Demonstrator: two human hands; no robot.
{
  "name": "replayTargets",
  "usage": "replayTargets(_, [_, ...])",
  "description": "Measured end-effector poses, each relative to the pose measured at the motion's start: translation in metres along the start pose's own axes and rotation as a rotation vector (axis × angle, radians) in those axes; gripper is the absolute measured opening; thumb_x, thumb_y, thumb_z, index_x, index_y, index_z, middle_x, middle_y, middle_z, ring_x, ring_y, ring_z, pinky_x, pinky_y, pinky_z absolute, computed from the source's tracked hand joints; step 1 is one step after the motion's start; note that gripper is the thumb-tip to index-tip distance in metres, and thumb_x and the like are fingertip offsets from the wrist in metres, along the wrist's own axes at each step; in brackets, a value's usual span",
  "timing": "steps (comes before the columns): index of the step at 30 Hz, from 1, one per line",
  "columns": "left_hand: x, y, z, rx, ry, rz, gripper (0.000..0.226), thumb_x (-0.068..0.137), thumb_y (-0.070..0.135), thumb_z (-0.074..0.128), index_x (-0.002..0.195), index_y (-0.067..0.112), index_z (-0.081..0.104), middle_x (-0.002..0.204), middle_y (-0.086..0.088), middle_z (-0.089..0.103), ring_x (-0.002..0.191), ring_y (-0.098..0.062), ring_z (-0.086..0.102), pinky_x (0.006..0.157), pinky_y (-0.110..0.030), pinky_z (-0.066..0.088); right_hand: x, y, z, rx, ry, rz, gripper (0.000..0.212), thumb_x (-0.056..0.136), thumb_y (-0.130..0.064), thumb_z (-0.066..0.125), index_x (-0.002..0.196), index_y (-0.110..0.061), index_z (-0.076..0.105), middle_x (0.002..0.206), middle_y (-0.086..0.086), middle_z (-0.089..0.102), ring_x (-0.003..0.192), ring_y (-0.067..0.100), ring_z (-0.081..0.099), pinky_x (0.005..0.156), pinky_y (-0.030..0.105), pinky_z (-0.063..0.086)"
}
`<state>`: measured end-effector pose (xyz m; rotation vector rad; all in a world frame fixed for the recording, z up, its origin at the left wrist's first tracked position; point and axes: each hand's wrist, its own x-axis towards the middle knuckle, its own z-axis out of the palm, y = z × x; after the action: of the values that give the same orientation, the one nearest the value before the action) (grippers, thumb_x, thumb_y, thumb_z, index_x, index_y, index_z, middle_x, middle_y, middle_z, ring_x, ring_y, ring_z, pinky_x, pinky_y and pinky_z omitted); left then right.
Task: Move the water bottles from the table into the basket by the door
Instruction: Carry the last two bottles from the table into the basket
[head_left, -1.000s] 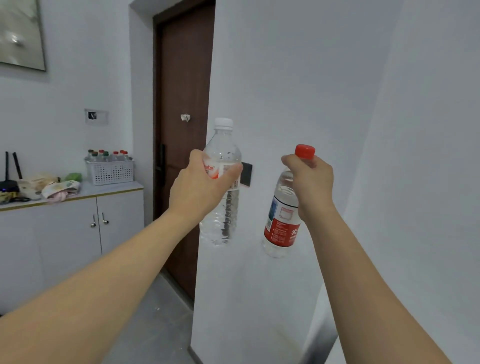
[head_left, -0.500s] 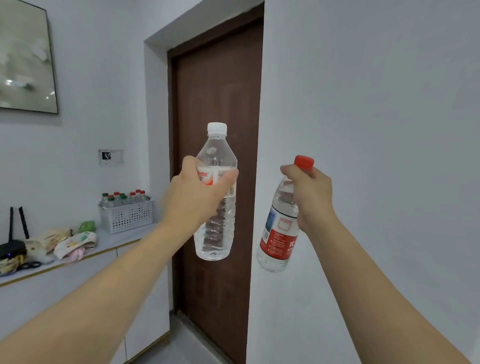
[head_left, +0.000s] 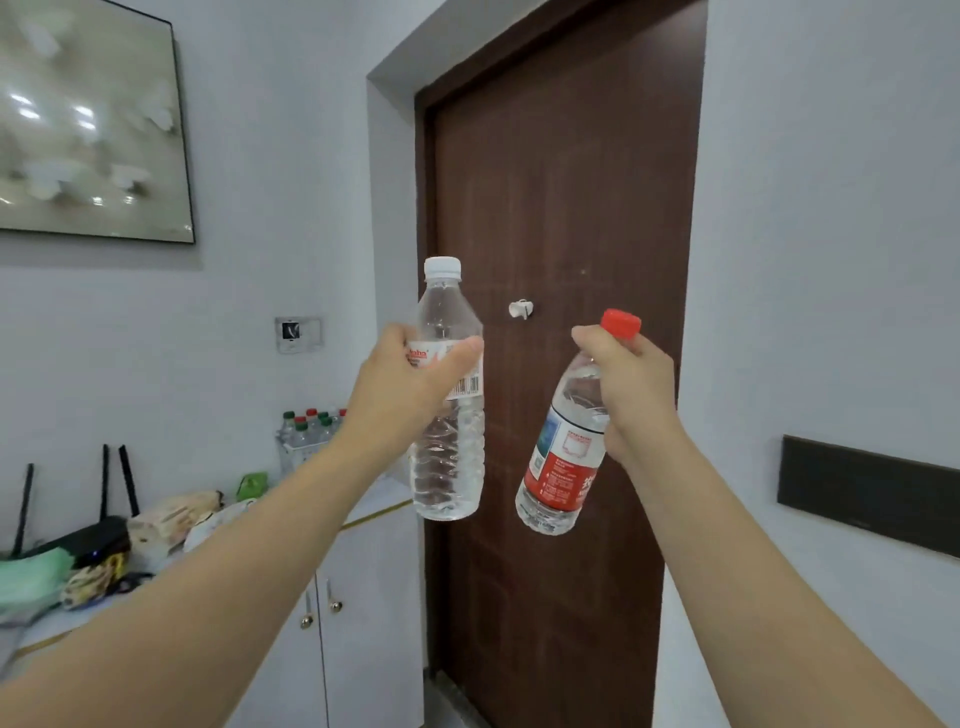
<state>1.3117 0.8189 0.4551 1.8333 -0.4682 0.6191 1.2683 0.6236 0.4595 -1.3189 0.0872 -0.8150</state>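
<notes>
- Now you stand mid-carry, facing the dark brown wooden door (head_left: 561, 364), a bottle in each hand and neither yet delivered.
- Long white cabinet with a gold-edged top (head_left: 363, 519) runs left of the door; the white perforated plastic basket (head_left: 291, 457) sits on its far end, nearest the door, mostly hidden behind your left forearm. Green- and red-capped bottles stand in it already.
- Next move, as I judge it: swing both arms left and down over the basket, find gaps among those caps, and lower each bottle upright before letting go.
- Clear ribbed plastic bottle with a white cap (head_left: 449, 415): upright, in the air before the door.
- Clear bottle with a red label and red cap (head_left: 563, 467): tilted, base swung left.
- Left hand (head_left: 405, 389): fingers and thumb wrapped round the white-capped bottle's label band.
- Right hand (head_left: 623, 384): fist closed about the red-capped bottle's neck and shoulder, just under the cap.
</notes>
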Motion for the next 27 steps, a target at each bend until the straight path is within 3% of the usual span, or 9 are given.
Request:
replayTargets(3, [0.051,-0.027,-0.010,0.028,-0.084,-0.027,0.055,0.069,0.066,0.077,0.098,0.026,0.053,0.091,0.003,0.067,0.071,-0.007,0.067,0.048,-0.019,0.051,0.043,0.023,0.037,0.021,-0.058,-0.024,0.013,0.073,-0.040,0.075,0.078,-0.029,0.070,0.073,-0.010,0.069,0.078,0.014,0.068,0.062,0.031,0.048])
replayTargets(6, [0.095,-0.059,-0.015,0.007,-0.088,-0.090,0.073,0.056,0.071,0.079,0.107,0.026,0.054,0.094,0.001,0.069,0.069,-0.009,0.068,0.056,-0.029,0.052,0.077,0.052,0.077,0.037,-0.120,-0.037,0.008,0.073,-0.042,0.075,0.074,-0.035,0.071,0.069,-0.013,0.069,0.071,0.012,0.070,0.059,0.027,0.049])
replayTargets(9, [0.134,-0.094,-0.020,-0.019,-0.083,-0.152,0.076,0.053,0.066,0.085,0.108,0.023,0.055,0.092,-0.003,0.071,0.055,-0.005,0.064,0.047,-0.023,0.045,0.105,0.085,0.113,0.045,-0.157,0.002,0.016,0.075,-0.044,0.076,0.070,-0.030,0.069,0.069,-0.011,0.070,0.069,0.010,0.071,0.060,0.028,0.051])
replayTargets(13, [0.186,-0.146,-0.031,0.012,-0.033,-0.179,0.080,0.043,0.070,0.085,0.104,0.025,0.058,0.096,-0.005,0.073,0.070,-0.017,0.070,0.062,-0.035,0.054,0.141,0.127,0.162,0.032,-0.202,0.038,0.018,0.077,-0.043,0.075,0.073,-0.028,0.065,0.074,-0.005,0.068,0.078,0.018,0.069,0.068,0.035,0.053])
replayTargets(17, [0.236,-0.206,-0.042,0.030,-0.008,-0.166,0.081,0.041,0.074,0.084,0.102,0.028,0.055,0.097,-0.002,0.073,0.076,-0.018,0.074,0.081,-0.051,0.059,0.182,0.173,0.217,0.009,-0.271,0.106,0.018,0.077,-0.033,0.077,0.076,-0.022,0.063,0.070,0.000,0.062,0.069,0.021,0.061,0.073,0.041,0.052])
replayTargets(22, [0.308,-0.286,-0.060,0.030,-0.004,-0.213,0.077,0.044,0.070,0.085,0.100,0.028,0.050,0.074,0.000,0.076,0.076,-0.023,0.075,0.081,-0.055,0.058,0.234,0.236,0.288,-0.017,-0.307,0.199,0.017,0.080,-0.028,0.077,0.077,-0.021,0.062,0.071,0.003,0.060,0.072,0.023,0.059,0.078,0.045,0.052])
replayTargets(25, [0.359,-0.328,-0.073,-0.010,0.056,-0.266,0.083,0.043,0.066,0.085,0.106,0.023,0.052,0.089,-0.003,0.075,0.081,-0.023,0.074,0.082,-0.052,0.059,0.270,0.260,0.333,0.033,-0.345,0.246,0.018,0.082,-0.025,0.076,0.079,-0.019,0.060,0.072,0.004,0.056,0.063,0.017,0.054,0.065,0.032,0.049])
replayTargets(27, [0.392,-0.356,-0.079,-0.059,0.085,-0.289,0.085,0.045,0.060,0.084,0.111,0.015,0.054,0.094,-0.005,0.075,0.077,-0.022,0.074,0.073,-0.043,0.060,0.293,0.276,0.362,0.046,-0.347,0.220,0.017,0.082,-0.026,0.076,0.081,-0.020,0.061,0.077,0.004,0.060,0.070,0.018,0.060,0.067,0.032,0.052])
